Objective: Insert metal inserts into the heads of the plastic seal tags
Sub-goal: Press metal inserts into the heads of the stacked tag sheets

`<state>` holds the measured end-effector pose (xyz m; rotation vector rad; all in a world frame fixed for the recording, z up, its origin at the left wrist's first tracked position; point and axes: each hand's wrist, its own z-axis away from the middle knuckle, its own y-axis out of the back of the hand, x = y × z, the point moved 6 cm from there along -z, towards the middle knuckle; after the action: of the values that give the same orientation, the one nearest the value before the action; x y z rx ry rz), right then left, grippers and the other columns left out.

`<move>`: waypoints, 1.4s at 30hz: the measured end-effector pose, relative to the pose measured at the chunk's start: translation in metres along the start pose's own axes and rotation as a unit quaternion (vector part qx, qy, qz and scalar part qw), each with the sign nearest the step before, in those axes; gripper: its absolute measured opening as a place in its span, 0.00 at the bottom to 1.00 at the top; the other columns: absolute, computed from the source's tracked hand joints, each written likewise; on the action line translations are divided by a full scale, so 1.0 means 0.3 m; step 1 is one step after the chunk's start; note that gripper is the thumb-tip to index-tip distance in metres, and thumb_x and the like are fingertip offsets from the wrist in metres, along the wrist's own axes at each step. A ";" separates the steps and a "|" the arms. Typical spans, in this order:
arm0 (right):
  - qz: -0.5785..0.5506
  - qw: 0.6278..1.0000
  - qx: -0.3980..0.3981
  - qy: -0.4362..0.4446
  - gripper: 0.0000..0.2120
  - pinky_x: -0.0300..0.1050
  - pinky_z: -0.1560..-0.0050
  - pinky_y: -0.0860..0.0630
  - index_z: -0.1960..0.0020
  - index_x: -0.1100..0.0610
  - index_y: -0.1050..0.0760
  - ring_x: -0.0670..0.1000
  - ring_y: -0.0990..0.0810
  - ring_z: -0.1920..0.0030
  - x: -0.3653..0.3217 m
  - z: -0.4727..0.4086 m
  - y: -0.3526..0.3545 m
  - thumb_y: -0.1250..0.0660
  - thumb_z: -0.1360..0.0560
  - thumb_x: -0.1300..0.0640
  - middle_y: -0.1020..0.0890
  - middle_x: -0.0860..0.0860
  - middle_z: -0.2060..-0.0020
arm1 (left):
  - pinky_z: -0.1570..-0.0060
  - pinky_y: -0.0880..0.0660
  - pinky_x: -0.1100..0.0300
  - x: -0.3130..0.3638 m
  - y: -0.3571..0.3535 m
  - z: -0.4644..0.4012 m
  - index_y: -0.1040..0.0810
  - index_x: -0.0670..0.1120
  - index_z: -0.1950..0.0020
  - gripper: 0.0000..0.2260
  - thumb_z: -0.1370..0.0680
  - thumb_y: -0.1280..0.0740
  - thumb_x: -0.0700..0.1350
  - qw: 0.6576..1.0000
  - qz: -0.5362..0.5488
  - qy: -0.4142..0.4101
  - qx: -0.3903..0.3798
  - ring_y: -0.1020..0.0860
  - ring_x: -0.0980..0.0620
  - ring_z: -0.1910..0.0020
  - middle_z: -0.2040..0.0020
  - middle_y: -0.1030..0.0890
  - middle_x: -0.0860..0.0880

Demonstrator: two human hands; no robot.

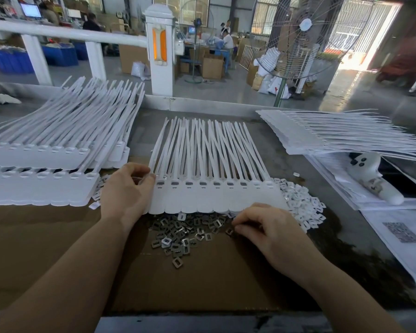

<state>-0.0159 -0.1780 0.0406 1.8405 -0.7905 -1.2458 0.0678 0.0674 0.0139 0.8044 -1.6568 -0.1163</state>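
Observation:
A joined strip of white plastic seal tags (216, 198) lies in front of me, tails fanning away. Several of its heads show grey metal inserts in their slots; the two heads at the right end look empty. My left hand (127, 188) holds the strip's left edge, thumb and fingers curled round it near the first head. Below the strip lies a loose pile of metal inserts (183, 234) on brown cardboard (202, 284). My right hand (269, 229) rests at the pile's right edge, fingertips pinching one metal insert (229, 231).
Stacks of white tag strips (46, 150) fill the left of the table. Another stack (346, 133) lies at the back right. A heap of small white plastic pieces (300, 203) sits right of the strip. Printed papers (404, 231) and a white gun-shaped tool (375, 179) lie at the right.

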 end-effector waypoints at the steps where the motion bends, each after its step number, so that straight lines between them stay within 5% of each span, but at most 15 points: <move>1: 0.015 1.000 0.001 0.000 0.06 0.35 0.51 0.30 0.51 0.51 0.20 0.42 0.25 0.54 -0.007 -0.002 -0.007 0.34 0.25 0.53 0.22 0.42 0.55 | 0.53 0.31 0.60 -0.002 0.001 0.001 0.23 0.51 0.49 0.06 0.24 0.33 0.48 1.000 0.000 0.000 0.000 0.25 0.54 0.55 0.57 0.23 0.54; 6: 0.084 0.996 -0.004 0.004 0.11 0.40 0.50 0.29 0.48 0.48 0.21 0.45 0.25 0.52 -0.042 -0.006 -0.033 0.37 0.25 0.46 0.23 0.43 0.53 | 0.53 0.31 0.59 -0.003 0.001 0.001 0.23 0.51 0.48 0.07 0.24 0.33 0.49 1.000 -0.001 0.000 0.000 0.26 0.55 0.55 0.57 0.23 0.55; 13: 0.076 0.997 0.021 0.002 0.08 0.36 0.52 0.31 0.50 0.51 0.22 0.44 0.25 0.55 -0.031 -0.010 -0.030 0.39 0.22 0.51 0.22 0.44 0.55 | 0.57 0.32 0.62 -0.007 0.001 0.000 0.23 0.52 0.49 0.06 0.24 0.33 0.49 1.000 0.002 0.000 0.000 0.27 0.61 0.60 0.60 0.24 0.58; 17: -0.077 0.993 0.060 -0.072 0.05 0.36 0.56 0.26 0.56 0.53 0.22 0.43 0.22 0.62 0.026 -0.008 0.004 0.36 0.24 0.55 0.20 0.44 0.64 | 0.56 0.32 0.61 -0.007 0.002 0.000 0.23 0.52 0.49 0.05 0.24 0.32 0.49 1.000 0.005 0.003 -0.002 0.27 0.61 0.60 0.60 0.24 0.57; 21: -0.309 0.936 0.064 -0.158 0.06 0.37 0.64 0.22 0.54 0.57 0.21 0.46 0.19 0.65 0.075 0.005 0.016 0.36 0.24 0.64 0.17 0.53 0.67 | 0.55 0.31 0.59 -0.005 0.002 0.000 0.23 0.51 0.48 0.06 0.24 0.33 0.49 1.000 -0.001 0.002 0.000 0.26 0.56 0.58 0.59 0.24 0.56; 26: -0.386 0.905 0.066 -0.166 0.06 0.34 0.65 0.23 0.54 0.60 0.21 0.47 0.18 0.66 0.089 0.004 0.026 0.36 0.25 0.67 0.16 0.54 0.66 | 0.55 0.31 0.60 -0.004 0.002 -0.001 0.22 0.50 0.48 0.07 0.24 0.32 0.48 1.000 -0.006 0.000 0.002 0.27 0.56 0.58 0.59 0.24 0.55; 32: -0.364 0.909 0.121 -0.164 0.05 0.36 0.66 0.22 0.58 0.63 0.22 0.49 0.18 0.67 0.125 -0.028 0.092 0.35 0.26 0.68 0.17 0.56 0.67 | 0.57 0.32 0.60 -0.010 0.001 -0.004 0.23 0.51 0.49 0.06 0.24 0.32 0.49 1.000 -0.003 -0.001 0.004 0.28 0.63 0.62 0.61 0.25 0.59; 42: -0.136 0.967 0.144 -0.162 0.03 0.25 0.69 0.33 0.57 0.60 0.19 0.47 0.25 0.65 0.195 -0.165 0.176 0.32 0.26 0.62 0.19 0.53 0.65 | 0.57 0.33 0.60 -0.011 0.001 -0.007 0.22 0.50 0.47 0.08 0.25 0.32 0.50 1.000 -0.021 -0.009 0.010 0.27 0.56 0.58 0.60 0.25 0.57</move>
<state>0.0460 -0.2412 0.0698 2.0566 -0.9598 -1.7141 0.0697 0.0704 0.0119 0.8554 -1.6619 -0.1366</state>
